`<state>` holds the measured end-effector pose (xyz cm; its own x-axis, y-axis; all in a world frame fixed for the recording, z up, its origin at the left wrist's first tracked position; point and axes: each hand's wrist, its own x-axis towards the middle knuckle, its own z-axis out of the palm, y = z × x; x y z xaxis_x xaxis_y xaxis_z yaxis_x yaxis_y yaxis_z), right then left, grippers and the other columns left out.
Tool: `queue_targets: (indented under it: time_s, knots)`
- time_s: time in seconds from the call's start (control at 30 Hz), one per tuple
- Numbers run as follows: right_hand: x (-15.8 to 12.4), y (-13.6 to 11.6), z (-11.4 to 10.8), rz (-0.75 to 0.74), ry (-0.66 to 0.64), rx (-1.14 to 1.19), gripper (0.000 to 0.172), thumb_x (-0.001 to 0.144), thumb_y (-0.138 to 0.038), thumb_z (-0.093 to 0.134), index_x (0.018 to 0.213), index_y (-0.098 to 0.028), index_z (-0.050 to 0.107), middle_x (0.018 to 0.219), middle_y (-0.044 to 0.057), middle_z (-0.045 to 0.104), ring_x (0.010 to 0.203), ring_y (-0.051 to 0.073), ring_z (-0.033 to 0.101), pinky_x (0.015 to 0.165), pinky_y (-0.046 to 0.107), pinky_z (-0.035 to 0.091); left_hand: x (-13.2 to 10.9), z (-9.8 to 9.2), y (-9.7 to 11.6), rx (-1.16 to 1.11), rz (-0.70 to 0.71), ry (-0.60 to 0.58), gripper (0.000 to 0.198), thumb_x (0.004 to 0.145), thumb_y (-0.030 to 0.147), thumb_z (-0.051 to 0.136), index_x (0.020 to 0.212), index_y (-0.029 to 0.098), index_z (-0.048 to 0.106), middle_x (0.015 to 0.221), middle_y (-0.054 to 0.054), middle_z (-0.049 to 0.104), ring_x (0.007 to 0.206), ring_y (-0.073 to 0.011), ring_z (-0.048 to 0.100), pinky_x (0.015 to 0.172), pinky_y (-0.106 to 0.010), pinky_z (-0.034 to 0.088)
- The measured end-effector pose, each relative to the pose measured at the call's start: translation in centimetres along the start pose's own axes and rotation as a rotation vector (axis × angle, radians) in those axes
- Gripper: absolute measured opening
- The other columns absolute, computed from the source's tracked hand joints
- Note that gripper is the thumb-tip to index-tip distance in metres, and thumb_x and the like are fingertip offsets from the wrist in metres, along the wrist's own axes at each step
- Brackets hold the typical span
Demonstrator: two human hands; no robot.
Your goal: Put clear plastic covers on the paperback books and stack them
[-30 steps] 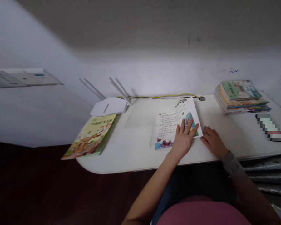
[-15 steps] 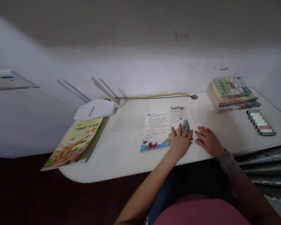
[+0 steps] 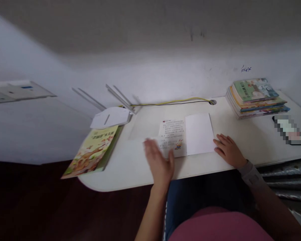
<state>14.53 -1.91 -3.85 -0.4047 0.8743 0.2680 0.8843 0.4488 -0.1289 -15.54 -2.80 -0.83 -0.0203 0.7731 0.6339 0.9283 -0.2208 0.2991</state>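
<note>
An open booklet [image 3: 199, 134] lies on the white desk, a printed page with a small rabbit picture on its left side and a blank white page on its right. My left hand [image 3: 159, 164] is at the lower left edge of the printed page, fingers stretched and thumb apart, partly blurred; whether it touches the paper I cannot tell. Beside the blank page's right edge, my right hand [image 3: 229, 150] rests on the desk with fingers spread, holding nothing. A grey band circles the right wrist.
A white router [image 3: 111, 117] with antennas stands at the left, behind a green picture book [image 3: 92, 150] jutting over the desk edge. Yellow and black cables run to a hole [image 3: 212, 102]. At the right are a stack of books [image 3: 257, 97] and a phone [image 3: 289, 130].
My left hand has swept left from the illustrated right page, and the page has turned, showing a different printed page and a blank one. My right hand stays beside the booklet.
</note>
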Motion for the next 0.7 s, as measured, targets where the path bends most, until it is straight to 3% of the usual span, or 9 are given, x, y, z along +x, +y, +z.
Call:
queue_targets:
  time_s: [0.1,0.17,0.23,0.37,0.53,0.7]
  knots:
    - [0.0,0.0,0.0,0.008,-0.006,0.002,0.041,0.094,-0.035,0.040,0.129,-0.018,0.054,0.140,0.013,0.048,0.132,0.026,0.039,0.106,0.046,0.031,1.6,2.3,3.7,0.020,0.310,-0.372,0.064,0.091,0.043,0.043,0.148,0.031,0.015,0.155,-0.007,0.019,0.143,-0.0348,0.004,0.109,-0.060,0.019]
    - [0.1,0.0,-0.1,0.008,-0.011,0.004,0.041,0.095,-0.034,0.039,0.130,-0.018,0.053,0.140,0.013,0.047,0.132,0.026,0.038,0.106,0.046,0.031,2.7,4.1,5.7,0.043,0.416,-0.607,0.064,0.088,0.057,0.041,0.146,0.035,0.023,0.156,-0.005,0.019,0.141,-0.0406,0.007,0.104,-0.067,0.022]
    - [0.1,0.0,-0.1,0.011,-0.017,0.008,0.042,0.095,-0.034,0.039,0.131,-0.017,0.051,0.141,0.013,0.046,0.132,0.025,0.038,0.107,0.046,0.031,3.2,5.4,6.8,0.067,0.462,-0.741,0.066,0.085,0.066,0.037,0.144,0.038,0.026,0.156,-0.004,0.019,0.139,-0.0449,0.011,0.099,-0.072,0.023]
    - [0.1,0.0,-0.2,0.015,-0.026,0.042,0.044,0.095,-0.033,0.037,0.133,-0.015,0.048,0.141,0.014,0.046,0.133,0.025,0.038,0.107,0.047,0.031,2.8,5.8,7.5,0.107,0.449,-0.781,0.057,0.089,0.062,0.030,0.141,0.040,0.033,0.153,-0.002,0.028,0.137,-0.0459,0.016,0.098,-0.075,0.019]
    - [0.2,0.4,0.6,0.091,0.057,0.076,0.049,0.094,-0.033,0.037,0.136,-0.008,0.044,0.144,0.021,0.039,0.136,0.030,0.031,0.107,0.050,0.034,2.4,5.2,7.9,0.093,0.414,-0.781,0.053,0.091,0.057,0.029,0.141,0.038,0.036,0.152,-0.004,0.029,0.137,-0.0463,0.017,0.097,-0.075,0.018]
    - [0.4,0.5,1.2,0.110,0.042,0.110,0.050,0.094,-0.029,0.033,0.140,-0.009,0.038,0.139,0.019,0.046,0.133,0.028,0.038,0.106,0.052,0.035,2.7,5.2,8.1,0.083,0.403,-0.801,0.053,0.091,0.056,0.030,0.140,0.037,0.037,0.152,-0.004,0.030,0.136,-0.0469,0.017,0.097,-0.076,0.017]
